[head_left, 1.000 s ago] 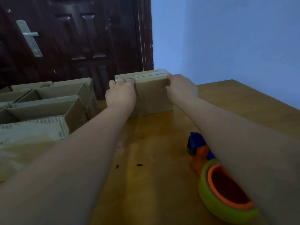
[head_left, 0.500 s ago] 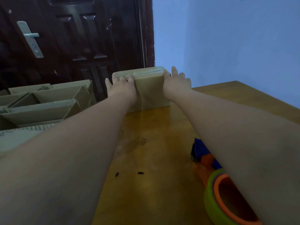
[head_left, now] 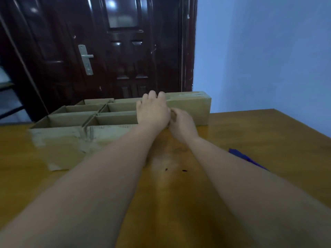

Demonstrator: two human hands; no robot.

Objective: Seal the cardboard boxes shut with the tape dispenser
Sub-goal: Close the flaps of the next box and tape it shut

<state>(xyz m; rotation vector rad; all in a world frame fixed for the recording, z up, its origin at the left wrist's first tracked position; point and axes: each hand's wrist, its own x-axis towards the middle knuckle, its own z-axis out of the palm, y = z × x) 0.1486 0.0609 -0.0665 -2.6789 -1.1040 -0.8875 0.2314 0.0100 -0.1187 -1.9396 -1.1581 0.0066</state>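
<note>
A closed cardboard box (head_left: 191, 106) with tape along its top stands at the far side of the wooden table (head_left: 259, 133). My left hand (head_left: 152, 110) lies on the box's left end, its fingers bent over the top edge. My right hand (head_left: 181, 123) is right beside it, against the box's front face, and its fingertips are hidden. Only a blue part of the tape dispenser (head_left: 241, 155) shows on the table at right; my right forearm covers the rest.
Several open cardboard boxes (head_left: 114, 109) stand in rows left of the closed one. A taped box (head_left: 60, 147) sits in front of them. Behind the table are a dark door (head_left: 125, 51) and a blue wall (head_left: 259, 51).
My hands have left the two ends of the closed box and come together at its left end. The view has lifted, and the dispenser's green roll is now out of sight.
</note>
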